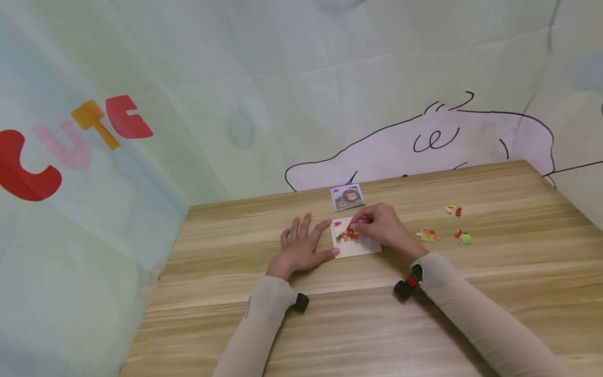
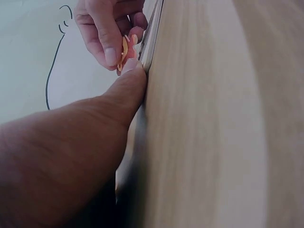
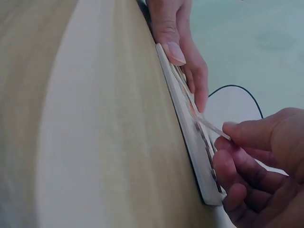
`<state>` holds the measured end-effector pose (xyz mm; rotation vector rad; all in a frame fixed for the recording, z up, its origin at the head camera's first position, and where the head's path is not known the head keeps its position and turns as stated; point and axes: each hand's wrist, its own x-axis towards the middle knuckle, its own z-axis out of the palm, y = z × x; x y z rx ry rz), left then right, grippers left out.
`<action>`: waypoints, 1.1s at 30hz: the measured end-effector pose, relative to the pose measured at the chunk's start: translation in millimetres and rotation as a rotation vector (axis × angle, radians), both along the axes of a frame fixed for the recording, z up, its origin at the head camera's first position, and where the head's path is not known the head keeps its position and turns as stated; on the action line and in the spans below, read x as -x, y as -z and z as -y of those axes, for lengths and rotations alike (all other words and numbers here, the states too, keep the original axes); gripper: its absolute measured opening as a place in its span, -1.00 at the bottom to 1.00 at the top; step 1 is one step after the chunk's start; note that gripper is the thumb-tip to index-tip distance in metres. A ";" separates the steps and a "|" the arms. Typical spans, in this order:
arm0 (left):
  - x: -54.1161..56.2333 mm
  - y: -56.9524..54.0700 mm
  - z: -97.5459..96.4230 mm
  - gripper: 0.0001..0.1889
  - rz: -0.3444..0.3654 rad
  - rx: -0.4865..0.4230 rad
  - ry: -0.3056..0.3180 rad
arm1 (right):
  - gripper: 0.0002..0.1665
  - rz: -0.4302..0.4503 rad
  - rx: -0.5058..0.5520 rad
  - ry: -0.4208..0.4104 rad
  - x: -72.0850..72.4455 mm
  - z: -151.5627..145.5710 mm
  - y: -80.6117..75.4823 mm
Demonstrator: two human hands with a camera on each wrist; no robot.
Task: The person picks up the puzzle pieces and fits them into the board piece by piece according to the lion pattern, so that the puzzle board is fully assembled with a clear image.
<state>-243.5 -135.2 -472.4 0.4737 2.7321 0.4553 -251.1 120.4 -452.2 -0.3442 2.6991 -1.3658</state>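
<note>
A pale wooden puzzle board (image 1: 358,250) lies flat on the table, a few coloured pieces set in its upper left part. My left hand (image 1: 301,250) rests on the table with fingers spread, the thumb and index fingertip at the board's left edge. Over the board, my right hand (image 1: 382,225) pinches a puzzle piece (image 2: 129,50) between thumb and fingers. The piece, red and orange, is tilted, its lower edge right at the board in the right wrist view. Part of the board is hidden under my right hand.
Just behind the board lies a picture card (image 1: 347,197) with a lion on it. Loose puzzle pieces lie to the right: one farther back (image 1: 454,210), another with orange and green (image 1: 427,235), and a green and red piece (image 1: 464,237). A printed cloth hangs behind the table (image 1: 226,324).
</note>
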 end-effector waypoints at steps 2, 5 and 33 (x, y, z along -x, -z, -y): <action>-0.1 0.7 0.1 -0.11 -0.007 -0.004 0.000 | -0.90 -0.012 -0.011 0.018 -0.1 2.6 1.4; -0.3 1.0 -0.2 -0.11 -0.004 0.004 -0.001 | -0.91 -0.048 -0.035 0.029 -0.5 5.7 3.2; 0.6 1.3 1.0 -0.11 -0.004 -0.019 0.001 | -0.85 -0.119 -0.135 0.022 2.7 7.5 5.7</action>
